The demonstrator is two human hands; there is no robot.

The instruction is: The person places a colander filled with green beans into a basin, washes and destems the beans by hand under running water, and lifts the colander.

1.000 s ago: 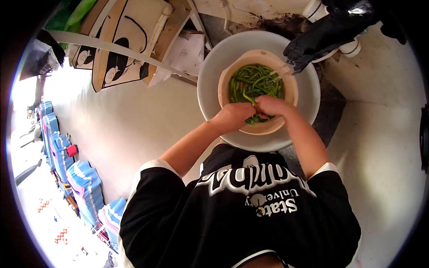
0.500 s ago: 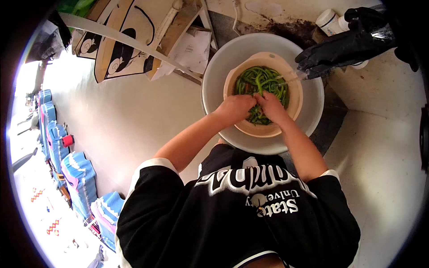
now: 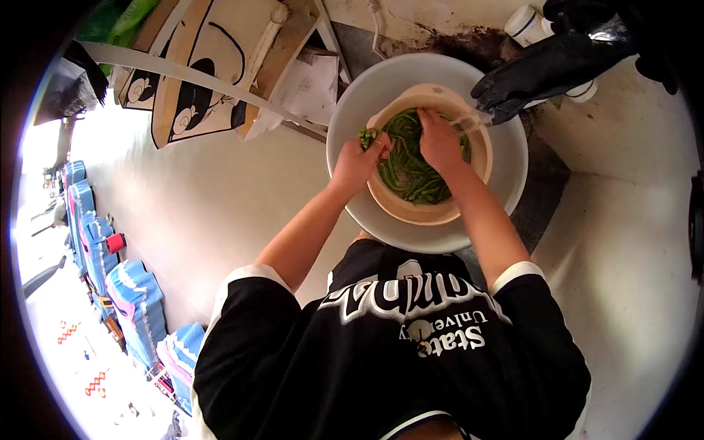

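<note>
Green long beans [image 3: 414, 180] lie in water inside a peach-coloured basin [image 3: 488, 158]. My left hand [image 3: 358, 165] is at the basin's left rim, closed around a small bunch of short bean pieces [image 3: 368, 137] that stick out above the fingers. Inside the basin, my right hand [image 3: 441, 147] reaches to the far side, its fingers bent together on the beans; the fingertips are partly hidden. A clear stream of water [image 3: 468, 121] falls into the basin beside the right hand.
The basin sits in a larger grey tub [image 3: 506, 172]. Black gloves [image 3: 528, 81] hang over the spot the water comes from, near a white bottle [image 3: 526, 26]. Cartoon-printed boards [image 3: 202, 81] lean at upper left. Chairs with blue covers [image 3: 136, 301] line the left.
My hands have moved apart from their meeting point over the beans. The left went to the left rim with bean pieces; the right went to the far side of the basin.
</note>
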